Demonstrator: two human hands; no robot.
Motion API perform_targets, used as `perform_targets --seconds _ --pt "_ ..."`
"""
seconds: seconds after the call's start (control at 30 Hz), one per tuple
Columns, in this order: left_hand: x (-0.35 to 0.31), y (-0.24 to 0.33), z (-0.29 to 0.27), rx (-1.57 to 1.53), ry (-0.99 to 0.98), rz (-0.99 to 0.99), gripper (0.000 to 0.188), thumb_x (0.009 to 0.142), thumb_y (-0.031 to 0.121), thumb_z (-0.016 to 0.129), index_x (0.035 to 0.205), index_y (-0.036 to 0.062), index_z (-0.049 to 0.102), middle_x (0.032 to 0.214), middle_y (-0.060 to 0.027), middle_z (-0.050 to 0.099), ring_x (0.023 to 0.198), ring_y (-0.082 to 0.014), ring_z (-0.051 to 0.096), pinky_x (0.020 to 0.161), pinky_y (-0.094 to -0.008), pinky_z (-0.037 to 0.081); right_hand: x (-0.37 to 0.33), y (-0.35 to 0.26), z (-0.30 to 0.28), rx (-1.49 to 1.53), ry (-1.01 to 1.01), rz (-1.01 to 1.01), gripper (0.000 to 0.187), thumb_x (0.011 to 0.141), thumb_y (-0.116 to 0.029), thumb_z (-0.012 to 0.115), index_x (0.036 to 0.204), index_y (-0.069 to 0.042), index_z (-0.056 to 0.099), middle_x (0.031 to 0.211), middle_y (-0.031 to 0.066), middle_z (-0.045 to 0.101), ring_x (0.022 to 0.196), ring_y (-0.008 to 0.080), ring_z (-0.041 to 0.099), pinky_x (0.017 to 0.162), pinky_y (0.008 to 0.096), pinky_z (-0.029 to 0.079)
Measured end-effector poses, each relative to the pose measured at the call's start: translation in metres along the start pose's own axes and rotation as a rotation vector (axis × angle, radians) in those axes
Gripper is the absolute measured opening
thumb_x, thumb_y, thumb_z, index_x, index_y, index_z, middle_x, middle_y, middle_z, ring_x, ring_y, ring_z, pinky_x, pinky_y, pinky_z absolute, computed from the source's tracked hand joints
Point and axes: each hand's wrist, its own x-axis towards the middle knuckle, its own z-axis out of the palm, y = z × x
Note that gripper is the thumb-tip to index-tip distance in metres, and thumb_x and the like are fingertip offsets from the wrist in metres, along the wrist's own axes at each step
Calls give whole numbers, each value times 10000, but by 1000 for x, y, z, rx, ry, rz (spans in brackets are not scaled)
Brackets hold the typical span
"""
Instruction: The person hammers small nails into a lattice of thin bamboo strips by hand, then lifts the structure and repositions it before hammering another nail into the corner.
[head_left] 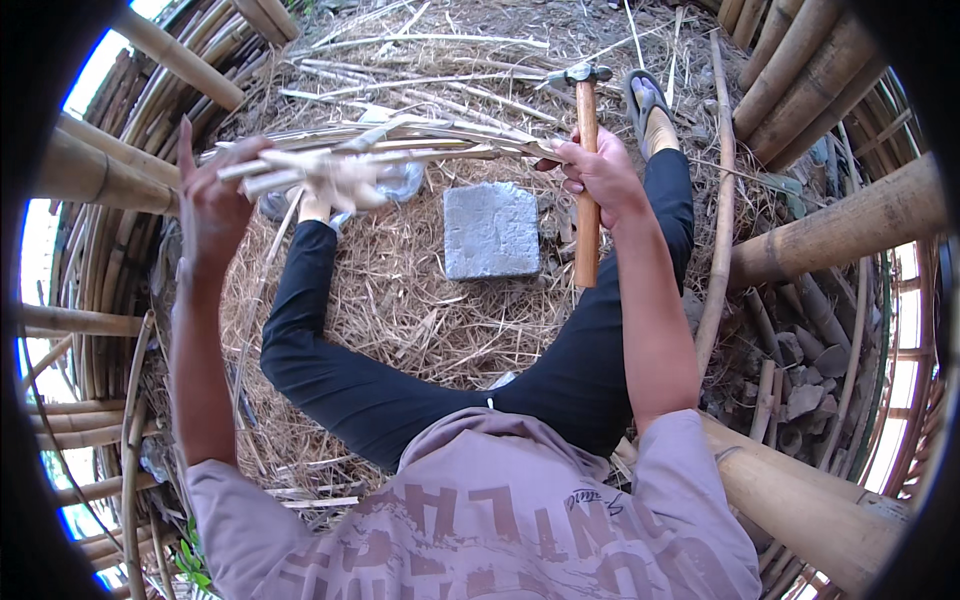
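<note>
My right hand [608, 178] is closed around the wooden handle of a ball-peen hammer [587, 215], whose metal head points away from me. The thumb and fingers of that hand also pinch the right end of a long, arched bundle of split bamboo strips [450, 140]. At the bundle's left end, my left hand [222, 195] curls its fingers at the strips, with one finger raised; motion blurs it. Pale, splayed strip ends beside this hand are smeared too. Between my legs a grey, square stone block [491, 231] lies on the ground, below the bundle and touched by neither hand.
Straw and bamboo shavings [400, 310] cover the ground around the block. Loose strips lie farther off. Thick bamboo poles [840, 225] stand close on the right and left, with rubble [805, 395] at the right. My outstretched legs [300, 300] flank the block.
</note>
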Motion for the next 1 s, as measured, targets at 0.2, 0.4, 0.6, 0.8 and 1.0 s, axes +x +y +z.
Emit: perform_targets --seconds 0.2,0.4,0.6,0.8,1.0 --pt "96 -7 -81 123 -140 -82 292 903 195 749 1180 119 697 1078 -95 759 1017 -265 729 1180 -545 333 -31 -38 -4 63 -98 -1 358 916 -95 679 1145 43 441 819 88 579 586 52 532 450 193 439" --pt "146 -23 -108 96 -136 -114 450 927 209 735 1341 73 626 1282 -133 683 1192 -265 652 1080 -409 461 -69 -42 -4 26 -38 57 284 973 -169 623 1124 -7 447 806 111 638 522 15 419 427 204 387" --pt "156 -46 -79 -103 -300 -3 527 950 293 703 1421 96 572 1397 -112 623 1308 -256 579 1129 -423 437 -98 -23 -12 -23 -65 100 258 992 -213 634 1072 -25 476 734 -14 487 533 52 448 462 260 429" --pt "181 -38 19 15 -207 205 546 970 367 641 1463 155 540 1466 -109 566 1333 -273 553 1157 -442 426 -84 15 -35 43 4 120 364 989 -312 694 1108 -42 481 810 39 630 504 21 444 426 186 388" --pt "239 6 103 -250 -407 237 495 1024 366 583 1469 154 534 1481 -108 515 1357 -293 522 1169 -450 419 -59 59 -66 1 85 18 423 889 -162 818 1074 -85 446 770 0 584 504 12 451 424 192 394"
